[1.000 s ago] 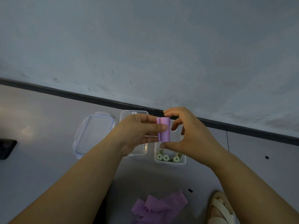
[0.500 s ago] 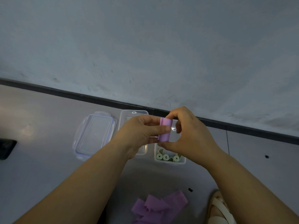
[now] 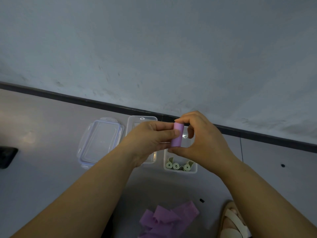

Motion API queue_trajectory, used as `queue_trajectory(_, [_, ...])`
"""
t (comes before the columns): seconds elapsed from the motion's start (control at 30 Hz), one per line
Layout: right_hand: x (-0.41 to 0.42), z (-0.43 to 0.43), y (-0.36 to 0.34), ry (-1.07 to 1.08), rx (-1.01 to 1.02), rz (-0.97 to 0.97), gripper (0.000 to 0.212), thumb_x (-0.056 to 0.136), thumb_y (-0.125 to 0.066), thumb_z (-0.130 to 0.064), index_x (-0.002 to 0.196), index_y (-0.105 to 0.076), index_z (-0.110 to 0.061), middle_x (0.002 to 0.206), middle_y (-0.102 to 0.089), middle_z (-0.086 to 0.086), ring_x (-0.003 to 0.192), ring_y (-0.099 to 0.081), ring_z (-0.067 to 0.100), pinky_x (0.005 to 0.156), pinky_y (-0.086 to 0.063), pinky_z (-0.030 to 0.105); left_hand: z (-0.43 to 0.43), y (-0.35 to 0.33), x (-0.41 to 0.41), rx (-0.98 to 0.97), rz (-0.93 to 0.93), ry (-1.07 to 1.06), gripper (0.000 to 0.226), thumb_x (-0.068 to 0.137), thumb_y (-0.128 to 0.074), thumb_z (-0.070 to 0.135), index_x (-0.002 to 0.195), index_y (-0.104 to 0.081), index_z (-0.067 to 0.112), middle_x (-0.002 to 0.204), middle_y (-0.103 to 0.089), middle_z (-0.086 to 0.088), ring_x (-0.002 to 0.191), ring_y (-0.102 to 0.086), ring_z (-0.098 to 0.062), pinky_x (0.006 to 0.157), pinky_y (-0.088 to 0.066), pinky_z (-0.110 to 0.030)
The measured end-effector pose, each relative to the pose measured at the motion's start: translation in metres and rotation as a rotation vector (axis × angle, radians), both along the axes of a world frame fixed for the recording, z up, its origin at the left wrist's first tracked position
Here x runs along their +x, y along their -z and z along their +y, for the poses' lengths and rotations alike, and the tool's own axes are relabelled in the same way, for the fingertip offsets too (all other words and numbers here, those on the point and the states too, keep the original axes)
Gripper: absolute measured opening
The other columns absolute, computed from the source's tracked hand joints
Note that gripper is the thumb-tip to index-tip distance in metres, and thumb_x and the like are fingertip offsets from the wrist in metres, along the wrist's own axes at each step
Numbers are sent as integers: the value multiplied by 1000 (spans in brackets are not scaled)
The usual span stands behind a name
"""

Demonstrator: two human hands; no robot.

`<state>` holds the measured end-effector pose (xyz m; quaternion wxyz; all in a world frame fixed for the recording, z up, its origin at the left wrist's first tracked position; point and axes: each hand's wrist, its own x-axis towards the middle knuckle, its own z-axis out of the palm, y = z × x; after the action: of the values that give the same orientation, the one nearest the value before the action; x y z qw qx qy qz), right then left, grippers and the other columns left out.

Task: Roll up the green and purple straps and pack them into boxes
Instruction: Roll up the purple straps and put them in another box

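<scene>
A rolled purple strap (image 3: 177,134) is held upright in the air between both hands, above the boxes. My left hand (image 3: 149,140) grips its side with thumb and fingers. My right hand (image 3: 199,136) pinches it top and bottom between forefinger and thumb. Below them a clear box (image 3: 194,170) holds rolled green straps (image 3: 179,165). A second clear box (image 3: 142,118), partly hidden by my left hand, stands to its left. Loose purple straps (image 3: 168,220) lie in a heap on the floor near me.
A clear lid with blue seal (image 3: 100,141) lies left of the boxes. A dark object (image 3: 6,157) sits at the left edge. A foot in a cream sandal (image 3: 231,222) is at the bottom right. The wall's dark baseboard (image 3: 68,98) runs behind the boxes.
The purple roll has tilted slightly and my right hand's fingers have closed in over its top end. Both hands stay above the boxes.
</scene>
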<state>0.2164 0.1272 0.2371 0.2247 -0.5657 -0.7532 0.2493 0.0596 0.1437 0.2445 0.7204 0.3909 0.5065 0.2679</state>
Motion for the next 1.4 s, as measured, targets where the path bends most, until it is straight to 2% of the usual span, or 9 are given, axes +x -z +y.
queue_trajectory(0.13, [-2,0,2,11,-43,2,54,58,-79,-46,99,-45,-34,94,-38,-25,74,-44,-5,66,-41,15,-2,3,1,25,57,2,30,78,-69,7,108,-67,11,102,-71,-8,91,-69,-18,72,-57,-20])
queue_trajectory(0.23, [0,1,-1,-9,-199,59,53,57,-75,-51,99,-45,-37,99,-43,-25,80,-49,-2,68,-45,16,-3,3,-1,96,177,29,30,78,-70,9,108,-68,13,92,-73,-2,76,-69,-5,61,-52,-10])
queue_trajectory(0.33, [7,3,-8,4,-337,182,30,73,-67,-44,97,-50,-39,98,-55,-20,81,-58,2,71,-52,21,-1,5,-2,221,301,61,20,76,-73,16,95,-70,21,77,-71,9,64,-65,5,54,-46,-3])
queue_trajectory(0.4, [12,5,-11,24,-366,244,16,82,-63,-32,92,-54,-39,92,-61,-16,76,-62,1,71,-53,20,0,6,-2,271,354,101,19,75,-75,17,91,-68,24,78,-70,10,67,-65,3,58,-48,-3])
queue_trajectory(0.5, [15,5,-13,43,-399,326,17,84,-64,-23,95,-58,-35,90,-64,-12,73,-65,1,69,-54,16,0,7,-2,316,349,132,19,75,-75,12,86,-68,25,78,-71,10,69,-66,4,61,-47,-3])
queue_trajectory(0.67, [15,4,-15,10,-376,290,13,80,-67,-27,87,-62,-37,80,-67,-14,73,-65,-1,70,-53,15,0,6,-4,370,370,178,18,76,-74,12,86,-69,26,79,-72,12,73,-67,3,67,-49,-4])
queue_trajectory(0.9, [9,7,-7,12,-436,278,11,77,-71,-24,86,-65,-27,79,-70,-4,70,-68,7,75,-57,28,-3,12,-12,374,417,208,17,75,-75,13,87,-68,22,83,-73,6,76,-68,-2,69,-50,-6])
queue_trajectory(1.1, [-21,9,11,-43,-491,290,13,80,-70,-20,92,-65,-24,79,-69,-8,70,-68,7,71,-57,21,-6,25,-42,279,455,196,15,75,-76,14,86,-70,21,82,-74,4,76,-68,-4,68,-50,-9])
queue_trajectory(1.4, [-64,-13,95,110,-642,385,8,81,-69,-13,86,-64,-17,86,-69,5,76,-69,15,72,-58,26,2,88,-91,-42,474,307,17,78,-74,16,93,-70,10,88,-72,-7,81,-67,-14,77,-55,-24])
